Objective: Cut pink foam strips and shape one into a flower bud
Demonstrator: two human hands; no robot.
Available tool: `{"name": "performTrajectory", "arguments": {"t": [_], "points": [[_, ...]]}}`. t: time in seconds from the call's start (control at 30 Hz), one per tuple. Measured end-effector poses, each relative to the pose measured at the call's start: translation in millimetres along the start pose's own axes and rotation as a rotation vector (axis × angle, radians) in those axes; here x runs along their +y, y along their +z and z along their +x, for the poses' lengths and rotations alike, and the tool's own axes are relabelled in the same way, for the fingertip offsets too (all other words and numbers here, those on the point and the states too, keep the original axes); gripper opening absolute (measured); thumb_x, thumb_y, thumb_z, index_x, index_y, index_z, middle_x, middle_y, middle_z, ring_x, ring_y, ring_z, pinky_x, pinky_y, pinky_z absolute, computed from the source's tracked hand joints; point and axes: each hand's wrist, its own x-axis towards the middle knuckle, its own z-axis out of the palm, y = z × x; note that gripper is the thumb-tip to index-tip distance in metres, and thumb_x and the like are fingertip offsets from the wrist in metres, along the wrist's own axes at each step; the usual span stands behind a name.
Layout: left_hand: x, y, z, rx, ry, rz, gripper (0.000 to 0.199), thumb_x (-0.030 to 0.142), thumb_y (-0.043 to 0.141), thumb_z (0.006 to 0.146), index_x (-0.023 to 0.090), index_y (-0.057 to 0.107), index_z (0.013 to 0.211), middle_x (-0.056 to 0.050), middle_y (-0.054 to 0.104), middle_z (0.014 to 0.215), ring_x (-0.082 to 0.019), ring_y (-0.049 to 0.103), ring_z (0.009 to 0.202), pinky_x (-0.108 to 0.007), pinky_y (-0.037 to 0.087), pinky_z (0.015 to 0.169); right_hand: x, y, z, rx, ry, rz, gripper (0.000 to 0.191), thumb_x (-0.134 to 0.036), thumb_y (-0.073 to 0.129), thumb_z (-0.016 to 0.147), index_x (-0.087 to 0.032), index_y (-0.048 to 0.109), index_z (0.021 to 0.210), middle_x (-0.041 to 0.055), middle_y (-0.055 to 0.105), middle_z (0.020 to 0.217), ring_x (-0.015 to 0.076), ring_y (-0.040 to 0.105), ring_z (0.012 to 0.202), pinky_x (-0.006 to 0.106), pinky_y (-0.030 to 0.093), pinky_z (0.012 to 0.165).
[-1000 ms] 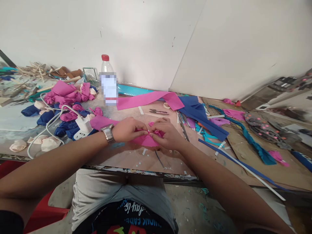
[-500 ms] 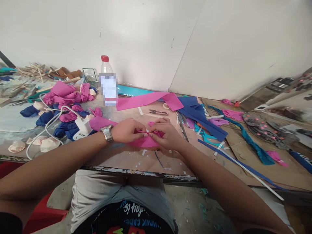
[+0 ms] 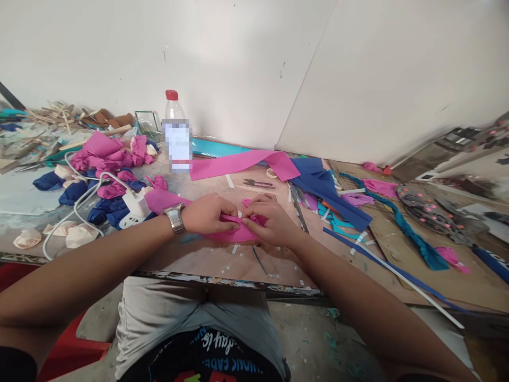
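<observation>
Near the table's front edge, my left hand point(image 3: 214, 213) pinches the folded edge of a pink strip point(image 3: 227, 234), which looks like fabric or crepe paper. My right hand point(image 3: 267, 217) pinches the same strip close by, the fingertips of both hands almost touching. Part of the strip stretches out left beneath my left wrist, and a gathered bit shows above my right fingers. My palms hide much of it. Just beyond the hands lie small thread snips point(image 3: 258, 183) and a white scrap point(image 3: 229, 181).
Left are bunched pink and blue rosettes point(image 3: 107, 154), a white cable point(image 3: 81, 204) and a power strip point(image 3: 135, 208). Behind stands a red-capped bottle point(image 3: 172, 106). Another pink strip point(image 3: 238, 163), blue material point(image 3: 314, 180) and a thin white stick point(image 3: 413, 286) lie beyond and right.
Both hands stay in nearly the same place, still pinching the pink strip. The folded edge between the fingertips has shifted slightly; the rest looks unchanged.
</observation>
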Motion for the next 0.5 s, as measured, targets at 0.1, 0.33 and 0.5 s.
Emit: {"name": "performTrajectory", "arguments": {"t": [0.1, 0.33, 0.5], "points": [[-0.5, -0.6, 0.4, -0.006, -0.005, 0.010, 0.026, 0.038, 0.063, 0.087, 0.016, 0.070, 0.076, 0.003, 0.059, 0.061, -0.009, 0.045, 0.057, -0.027, 0.026, 0.058, -0.7, 0.5, -0.2, -0.004, 0.001, -0.008, 0.010, -0.023, 0.064, 0.092, -0.021, 0.069, 0.083, 0.0021, 0.071, 0.080, 0.0199, 0.063, 0.087, 0.041, 0.039, 0.092], [-4.3, 0.9, 0.5, -0.035, 0.050, -0.088, 0.032, 0.041, 0.057, 0.094, 0.015, 0.069, 0.080, 0.002, 0.062, 0.066, -0.009, 0.047, 0.060, -0.026, 0.030, 0.060, -1.8, -0.6, -0.3, -0.010, 0.001, -0.042, 0.010, -0.023, 0.065, 0.091, -0.021, 0.068, 0.082, 0.0019, 0.070, 0.080, 0.0208, 0.063, 0.090, 0.041, 0.037, 0.093], [-4.6, -2.6, 0.5, -0.015, 0.040, -0.112, 0.031, 0.035, 0.054, 0.095, 0.015, 0.070, 0.079, 0.002, 0.060, 0.065, -0.009, 0.047, 0.061, -0.025, 0.033, 0.061, -1.0, -1.9, -0.3, 0.006, 0.024, -0.038, 0.011, -0.028, 0.067, 0.093, -0.022, 0.071, 0.085, 0.0014, 0.073, 0.081, 0.0205, 0.063, 0.090, 0.042, 0.034, 0.095]]}}
